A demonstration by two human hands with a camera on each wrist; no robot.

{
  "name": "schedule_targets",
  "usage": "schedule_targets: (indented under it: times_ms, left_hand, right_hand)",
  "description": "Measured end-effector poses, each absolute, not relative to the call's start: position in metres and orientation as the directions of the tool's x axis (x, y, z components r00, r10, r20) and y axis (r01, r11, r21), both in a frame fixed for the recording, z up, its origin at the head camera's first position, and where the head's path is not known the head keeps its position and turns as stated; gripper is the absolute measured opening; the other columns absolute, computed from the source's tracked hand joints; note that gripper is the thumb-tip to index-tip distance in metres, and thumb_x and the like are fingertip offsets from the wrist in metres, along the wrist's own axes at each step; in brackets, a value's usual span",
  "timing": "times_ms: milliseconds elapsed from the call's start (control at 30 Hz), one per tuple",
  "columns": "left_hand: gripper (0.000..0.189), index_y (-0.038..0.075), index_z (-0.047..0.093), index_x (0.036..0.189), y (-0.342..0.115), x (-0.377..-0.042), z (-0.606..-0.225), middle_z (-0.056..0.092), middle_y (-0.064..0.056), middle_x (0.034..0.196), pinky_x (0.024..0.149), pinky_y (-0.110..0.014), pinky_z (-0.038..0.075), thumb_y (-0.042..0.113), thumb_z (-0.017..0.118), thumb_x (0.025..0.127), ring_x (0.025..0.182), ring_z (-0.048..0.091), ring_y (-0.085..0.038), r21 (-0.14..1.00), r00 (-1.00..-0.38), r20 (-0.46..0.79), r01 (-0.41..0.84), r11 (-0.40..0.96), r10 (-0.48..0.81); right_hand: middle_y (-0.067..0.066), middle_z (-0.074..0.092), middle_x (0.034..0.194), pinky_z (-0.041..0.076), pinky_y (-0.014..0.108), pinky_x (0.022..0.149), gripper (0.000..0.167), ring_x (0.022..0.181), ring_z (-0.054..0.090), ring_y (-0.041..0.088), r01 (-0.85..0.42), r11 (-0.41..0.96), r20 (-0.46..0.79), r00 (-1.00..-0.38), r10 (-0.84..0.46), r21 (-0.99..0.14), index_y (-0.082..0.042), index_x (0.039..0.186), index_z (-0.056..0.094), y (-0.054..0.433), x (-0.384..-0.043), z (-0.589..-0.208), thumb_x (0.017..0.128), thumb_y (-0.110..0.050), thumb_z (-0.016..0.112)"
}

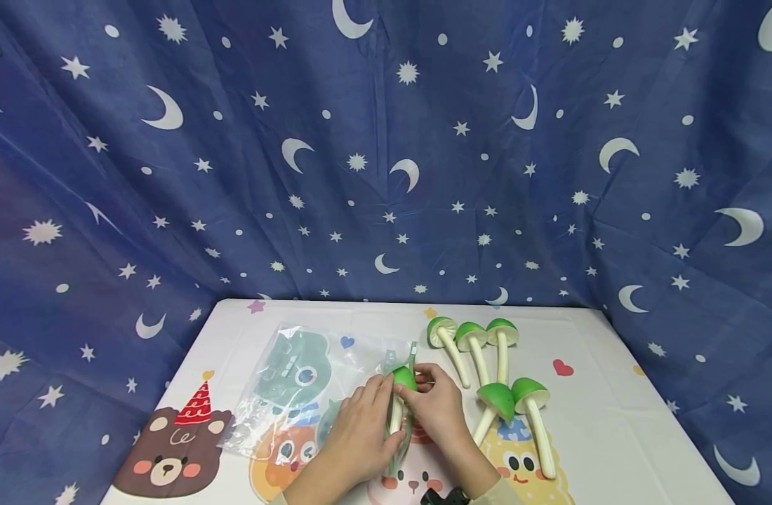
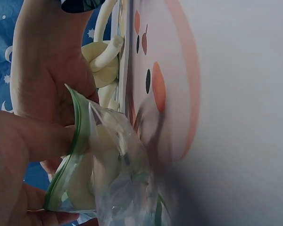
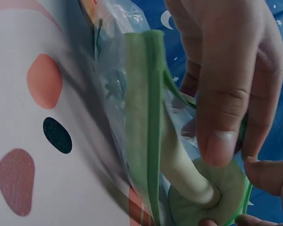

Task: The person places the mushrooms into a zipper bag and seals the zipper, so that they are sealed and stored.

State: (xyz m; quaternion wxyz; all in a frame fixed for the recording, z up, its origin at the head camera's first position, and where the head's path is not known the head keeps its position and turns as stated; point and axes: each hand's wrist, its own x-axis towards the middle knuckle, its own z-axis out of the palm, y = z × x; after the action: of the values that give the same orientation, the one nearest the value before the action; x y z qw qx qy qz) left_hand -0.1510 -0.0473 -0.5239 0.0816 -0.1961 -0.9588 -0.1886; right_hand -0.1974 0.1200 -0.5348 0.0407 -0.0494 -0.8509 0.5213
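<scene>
My right hand (image 1: 439,407) pinches a toy mushroom by its green cap (image 1: 403,379). The mushroom's pale stem (image 3: 181,165) points down into the mouth of a clear zip bag (image 3: 144,108) with green edging. Close beside it, my left hand (image 1: 363,428) holds the bag's mouth apart. In the left wrist view the left hand's fingers (image 2: 26,150) grip the green zip edge (image 2: 68,165). The rest of the bag spreads flat to the left on the table, transparent over the printed cloth.
To the right of the hands lie several more green-capped mushrooms, three at the back (image 1: 478,344) and two nearer the front (image 1: 531,400). The white tablecloth (image 1: 613,421) carries cartoon prints. A blue star-patterned curtain (image 1: 386,231) stands behind the table.
</scene>
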Motion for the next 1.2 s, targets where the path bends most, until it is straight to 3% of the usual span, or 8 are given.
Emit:
schedule_targets:
  times_ms: [233,533,867,1200]
  left_hand:
    - [0.094,0.005,0.043,0.163,-0.047,-0.151,-0.523,0.055,-0.010,0.153,0.096,-0.045,0.057,0.046,0.083,0.089,0.126,0.062,-0.026,0.315,-0.906,0.238,0.413,0.855,0.349]
    - [0.093,0.005,0.045,0.162,-0.047,-0.149,-0.522,0.056,-0.011,0.154,0.095,-0.045,0.058,0.045,0.083,0.087,0.126,0.063,-0.027,0.298,-0.903,0.249,0.416,0.859,0.351]
    - [0.094,0.004,0.043,0.163,-0.048,-0.149,-0.521,0.056,-0.010,0.152,0.089,-0.042,0.058,0.046,0.082,0.089,0.120,0.063,-0.024,0.297,-0.894,0.264,0.432,0.852,0.362]
    - [0.093,0.005,0.043,0.162,-0.049,-0.148,-0.518,0.055,-0.012,0.153,0.095,-0.047,0.059,0.046,0.082,0.089,0.126,0.063,-0.027,0.302,-0.896,0.260,0.429,0.851,0.360]
  right_hand:
    - [0.011,0.078,0.112,0.065,0.028,0.076,0.049,0.104,0.078,0.026,0.035,0.466,0.002,-0.997,0.080,-0.884,-0.007,0.123,0.072,0.122,-0.197,-0.536,0.085,-0.030,0.091]
    - [0.007,0.078,0.101,0.059,0.024,0.063,0.051,0.087,0.072,0.016,0.064,0.488,-0.015,-0.995,0.104,-0.870,-0.006,0.124,0.071,0.118,-0.198,-0.536,0.087,-0.036,0.089]
    - [0.006,0.074,0.095,0.056,0.020,0.061,0.047,0.082,0.069,0.013,0.056,0.535,0.011,-0.992,0.122,-0.843,-0.005,0.120,0.072,0.106,-0.198,-0.539,0.086,-0.033,0.088]
    - [0.012,0.070,0.105,0.055,0.026,0.054,0.055,0.073,0.069,0.016,0.145,0.284,-0.127,-0.989,0.081,-0.948,-0.002,0.132,0.066,0.110,-0.194,-0.536,0.087,-0.027,0.087]
